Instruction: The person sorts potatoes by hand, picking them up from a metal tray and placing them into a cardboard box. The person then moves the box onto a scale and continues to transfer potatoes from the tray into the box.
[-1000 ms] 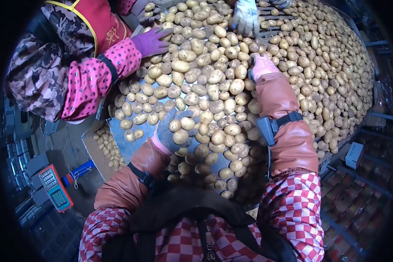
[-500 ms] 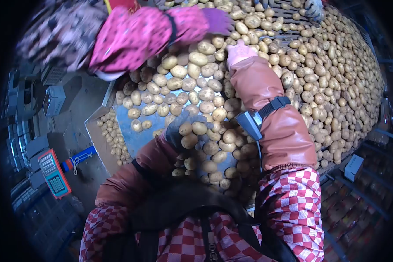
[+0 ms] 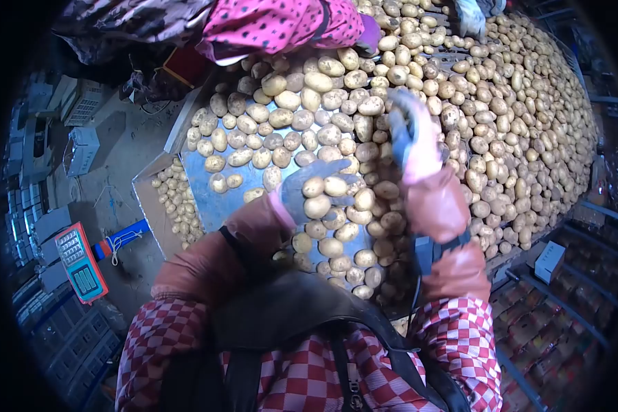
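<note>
My left hand (image 3: 299, 195), in a grey glove with a pink cuff, is turned palm up and cradles three potatoes (image 3: 316, 207), its fingers stretched to the right beneath them. Over the potato pile, my right hand (image 3: 413, 130) is smeared by motion. Its glove looks pink and blue-grey, the fingers seem curved, and I cannot make out whether anything is in them. Loose potatoes (image 3: 261, 158) lie spread over a bluish metal sheet (image 3: 209, 189) left of my hands. A deep heap of potatoes (image 3: 522, 130) fills the right side.
Another person's pink sleeve (image 3: 268, 31) and purple glove (image 3: 369, 34) reach in at the top. A further gloved hand (image 3: 470, 17) works at the upper right. Small potatoes fill a cardboard box (image 3: 151, 206) at left, beside a red-and-teal scale display (image 3: 82, 264).
My right hand has pulled back toward me and turned. My left hand, still holding the potatoes, has shifted slightly right and up. The other person's pink sleeve has moved up and right.
</note>
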`<state>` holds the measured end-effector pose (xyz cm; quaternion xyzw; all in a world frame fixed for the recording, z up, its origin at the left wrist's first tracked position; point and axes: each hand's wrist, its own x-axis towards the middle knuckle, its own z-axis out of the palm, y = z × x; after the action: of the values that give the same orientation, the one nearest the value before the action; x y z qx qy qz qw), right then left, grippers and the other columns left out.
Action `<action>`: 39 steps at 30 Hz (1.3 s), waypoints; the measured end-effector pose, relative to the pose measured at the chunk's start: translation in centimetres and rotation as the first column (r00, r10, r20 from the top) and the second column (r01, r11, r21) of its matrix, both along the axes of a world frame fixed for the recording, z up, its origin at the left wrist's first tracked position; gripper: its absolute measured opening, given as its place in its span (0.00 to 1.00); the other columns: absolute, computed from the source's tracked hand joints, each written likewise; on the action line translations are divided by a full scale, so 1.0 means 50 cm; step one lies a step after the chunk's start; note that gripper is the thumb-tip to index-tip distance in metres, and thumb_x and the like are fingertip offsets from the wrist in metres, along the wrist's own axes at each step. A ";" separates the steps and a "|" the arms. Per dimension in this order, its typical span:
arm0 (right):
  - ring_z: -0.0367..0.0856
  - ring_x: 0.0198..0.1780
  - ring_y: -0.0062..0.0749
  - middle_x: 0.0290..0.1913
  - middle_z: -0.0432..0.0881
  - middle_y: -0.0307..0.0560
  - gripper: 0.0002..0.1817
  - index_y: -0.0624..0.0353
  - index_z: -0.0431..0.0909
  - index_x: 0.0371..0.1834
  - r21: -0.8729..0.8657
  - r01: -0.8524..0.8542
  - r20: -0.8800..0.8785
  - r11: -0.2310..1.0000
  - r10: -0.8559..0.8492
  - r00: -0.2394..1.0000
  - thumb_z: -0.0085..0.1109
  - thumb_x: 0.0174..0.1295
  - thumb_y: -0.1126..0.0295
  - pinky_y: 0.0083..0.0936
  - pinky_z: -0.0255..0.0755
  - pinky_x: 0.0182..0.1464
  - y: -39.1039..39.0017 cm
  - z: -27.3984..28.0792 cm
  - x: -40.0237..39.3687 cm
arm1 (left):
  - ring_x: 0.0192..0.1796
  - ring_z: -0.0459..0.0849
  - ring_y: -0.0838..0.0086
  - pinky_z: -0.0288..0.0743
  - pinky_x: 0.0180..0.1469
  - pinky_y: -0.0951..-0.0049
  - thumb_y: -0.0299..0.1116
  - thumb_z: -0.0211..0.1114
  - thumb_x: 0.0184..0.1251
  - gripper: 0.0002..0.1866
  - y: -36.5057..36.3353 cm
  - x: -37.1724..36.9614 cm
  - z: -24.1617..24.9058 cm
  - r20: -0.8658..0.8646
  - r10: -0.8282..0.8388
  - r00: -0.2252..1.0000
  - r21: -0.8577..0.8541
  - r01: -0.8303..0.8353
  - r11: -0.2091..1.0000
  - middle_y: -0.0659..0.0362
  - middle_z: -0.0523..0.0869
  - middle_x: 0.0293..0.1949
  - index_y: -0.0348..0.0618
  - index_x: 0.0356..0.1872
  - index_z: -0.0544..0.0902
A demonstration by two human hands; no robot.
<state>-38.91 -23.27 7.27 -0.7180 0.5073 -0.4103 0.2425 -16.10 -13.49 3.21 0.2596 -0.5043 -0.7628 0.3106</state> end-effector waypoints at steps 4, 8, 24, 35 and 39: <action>0.74 0.59 0.57 0.59 0.74 0.61 0.23 0.59 0.74 0.59 0.055 -0.168 -0.155 0.984 0.175 0.972 0.58 0.59 0.80 0.39 0.71 0.61 0.218 0.061 0.078 | 0.62 0.75 0.70 0.71 0.64 0.68 0.24 0.62 0.64 0.27 0.026 -0.032 -0.028 0.045 0.015 0.999 -0.158 -0.008 0.987 0.56 0.75 0.61 0.42 0.65 0.68; 0.67 0.64 0.61 0.60 0.73 0.63 0.24 0.62 0.68 0.64 0.085 -0.064 -0.269 0.994 0.085 0.959 0.55 0.65 0.67 0.48 0.60 0.68 0.310 0.035 0.137 | 0.54 0.80 0.71 0.75 0.59 0.69 0.26 0.69 0.57 0.27 0.077 0.012 -0.011 0.067 0.113 0.991 -0.310 -0.087 0.947 0.58 0.80 0.52 0.43 0.60 0.72; 0.71 0.60 0.45 0.56 0.75 0.45 0.27 0.46 0.75 0.57 0.057 -0.136 -0.624 0.989 0.142 0.769 0.66 0.50 0.63 0.49 0.59 0.65 0.300 -0.054 0.119 | 0.52 0.79 0.62 0.74 0.55 0.55 0.53 0.50 0.71 0.24 0.284 0.480 -0.017 -0.249 0.819 0.516 0.633 -0.554 0.541 0.55 0.82 0.50 0.45 0.56 0.77; 0.76 0.49 0.53 0.48 0.78 0.51 0.17 0.48 0.79 0.46 0.117 0.385 -0.700 0.915 -0.199 0.686 0.63 0.52 0.61 0.44 0.69 0.53 0.425 -0.116 -0.225 | 0.40 0.83 0.71 0.78 0.42 0.73 0.40 0.55 0.74 0.16 0.201 0.373 -0.126 0.496 0.734 0.464 0.013 -0.849 0.528 0.58 0.84 0.43 0.43 0.55 0.78; 0.76 0.53 0.53 0.50 0.79 0.53 0.21 0.49 0.78 0.53 -0.185 0.685 -0.749 0.705 -0.552 0.366 0.65 0.53 0.63 0.42 0.70 0.57 0.432 -0.122 -0.335 | 0.57 0.81 0.60 0.74 0.60 0.63 0.25 0.52 0.70 0.16 0.155 0.157 -0.074 0.591 0.569 0.571 -0.375 -0.430 0.821 0.50 0.83 0.53 0.42 0.55 0.80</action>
<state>-55.66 -1.68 1.15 -0.5529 0.8213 -0.0875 -0.1104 -8.27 -5.73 -0.47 0.6215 -0.5569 -0.4412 0.3302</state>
